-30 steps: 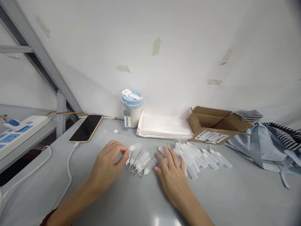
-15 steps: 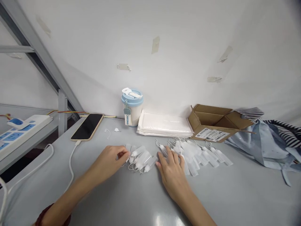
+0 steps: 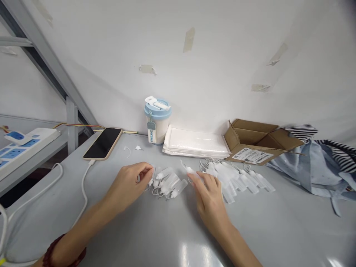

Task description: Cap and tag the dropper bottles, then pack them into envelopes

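Note:
Two heaps of small clear plastic bottles with white caps and hooks lie on the grey table: a small heap (image 3: 168,182) in the middle and a larger heap (image 3: 239,180) to its right. My left hand (image 3: 129,183) rests at the left edge of the small heap, its fingers curled against the bottles there. My right hand (image 3: 209,198) sits between the heaps, fingers pinched on one clear bottle (image 3: 191,170) lifted from the larger heap.
A blue-lidded cup (image 3: 156,120) and a stack of white bags (image 3: 194,142) stand by the wall. An open cardboard box (image 3: 257,142) and crumpled clothing (image 3: 319,163) lie on the right. A phone (image 3: 103,143) with its cable and a power strip (image 3: 25,142) are on the left.
My left hand set its bottle down into the small heap and stayed at its edge. My right hand went from lying flat to pinching one bottle. The view tilted down slightly.

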Demonstrator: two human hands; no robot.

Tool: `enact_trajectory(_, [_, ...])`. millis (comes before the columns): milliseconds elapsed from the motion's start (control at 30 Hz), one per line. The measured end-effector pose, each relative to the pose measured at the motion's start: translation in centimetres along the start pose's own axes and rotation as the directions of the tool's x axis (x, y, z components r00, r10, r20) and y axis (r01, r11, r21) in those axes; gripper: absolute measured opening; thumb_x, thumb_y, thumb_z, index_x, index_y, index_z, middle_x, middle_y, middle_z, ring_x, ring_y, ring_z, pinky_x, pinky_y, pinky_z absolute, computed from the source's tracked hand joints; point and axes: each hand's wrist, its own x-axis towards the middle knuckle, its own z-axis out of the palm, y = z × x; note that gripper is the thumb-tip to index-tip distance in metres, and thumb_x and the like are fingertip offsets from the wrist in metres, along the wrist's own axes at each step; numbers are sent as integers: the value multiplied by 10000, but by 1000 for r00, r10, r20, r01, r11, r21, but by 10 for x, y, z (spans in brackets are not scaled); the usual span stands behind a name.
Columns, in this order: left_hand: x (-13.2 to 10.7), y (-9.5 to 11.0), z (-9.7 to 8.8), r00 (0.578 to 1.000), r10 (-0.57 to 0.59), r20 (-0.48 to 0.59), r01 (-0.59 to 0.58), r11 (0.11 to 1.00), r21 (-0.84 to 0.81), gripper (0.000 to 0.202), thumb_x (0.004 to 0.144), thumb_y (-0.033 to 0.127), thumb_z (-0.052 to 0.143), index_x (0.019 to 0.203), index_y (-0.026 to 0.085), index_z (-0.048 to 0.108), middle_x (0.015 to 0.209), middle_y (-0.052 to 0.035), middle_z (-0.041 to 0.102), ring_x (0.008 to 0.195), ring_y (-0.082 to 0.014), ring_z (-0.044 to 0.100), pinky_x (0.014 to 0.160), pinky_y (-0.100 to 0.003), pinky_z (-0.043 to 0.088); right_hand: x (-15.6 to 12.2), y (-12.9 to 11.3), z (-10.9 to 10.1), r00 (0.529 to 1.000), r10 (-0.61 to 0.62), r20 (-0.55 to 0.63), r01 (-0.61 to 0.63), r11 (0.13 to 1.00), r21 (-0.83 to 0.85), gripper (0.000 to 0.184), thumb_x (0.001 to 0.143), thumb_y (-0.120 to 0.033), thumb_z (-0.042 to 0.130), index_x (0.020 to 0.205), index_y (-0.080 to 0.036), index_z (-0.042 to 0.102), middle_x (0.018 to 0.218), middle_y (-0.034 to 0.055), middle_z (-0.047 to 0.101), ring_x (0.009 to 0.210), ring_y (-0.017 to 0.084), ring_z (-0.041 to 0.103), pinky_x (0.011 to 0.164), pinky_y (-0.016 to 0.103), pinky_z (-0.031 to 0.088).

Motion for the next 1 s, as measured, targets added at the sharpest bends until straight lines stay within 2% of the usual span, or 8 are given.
enact_trajectory(67, [-2,2,2,1000,30,-2,-30,998,-49,246,883,343,438,933,195,628,708,9,633,609,-143,525,568,-238,409,2,-7,-9,998,61,12,-62,969,239,306,954,-126,356,1170,-213,554,1007,100,628,909,218,572,791,376,419])
enact_trajectory(167, [-7,7,5,994,103,46,-98,989,-114,300,892,345,457,1133,207,571,840,-9,652,683,-149,556,595,-235,452,5,-17,-23,945,244,218,-325,784,529,235,967,-274,418,1173,-272,530,987,31,665,890,181,611,734,287,443])
enact_trajectory(233, [-10,9,7,982,170,87,-156,976,-150,298,905,327,452,1164,223,556,925,-24,644,756,-157,569,546,-214,450,5,-22,-29,886,328,328,-463,656,596,220,957,-369,435,1132,-284,539,893,-1,678,835,171,614,705,264,438])
enact_trajectory(333, [-13,11,9,954,288,76,-271,945,-182,221,925,268,436,1067,219,599,921,-30,639,822,-165,570,556,-210,454,5,-24,-32,846,361,392,-533,544,648,230,934,-445,453,1055,-280,559,780,-25,659,784,163,587,701,251,421])
enact_trajectory(533, [-14,10,18,897,441,-15,-434,876,-209,158,922,159,457,913,196,611,791,-9,631,771,-151,554,723,-270,452,5,-22,-31,811,397,430,-584,489,648,256,923,-473,460,1000,-259,580,730,-26,622,749,156,550,700,256,379])
enact_trajectory(733, [-20,16,23,925,380,-9,-364,880,-304,175,923,204,465,881,198,634,742,4,604,726,-138,542,654,-240,436,8,-23,-33,792,381,478,-608,415,677,285,898,-481,483,963,-225,590,669,-21,584,690,157,521,647,264,364])
enact_trajectory(833, [-22,22,19,962,257,87,-210,908,-363,215,924,281,458,857,213,651,731,9,577,697,-135,531,585,-223,413,8,-24,-34,783,389,486,-618,392,681,282,895,-477,490,956,-223,598,663,-20,579,683,156,516,642,264,363])
enact_trajectory(1000, [-22,26,13,965,153,214,-52,908,-415,272,918,354,445,814,211,651,756,2,594,705,-146,525,617,-246,406,7,-25,-36,785,383,487,-616,395,681,279,896,-479,487,943,-227,599,660,-18,573,680,161,509,644,270,358])
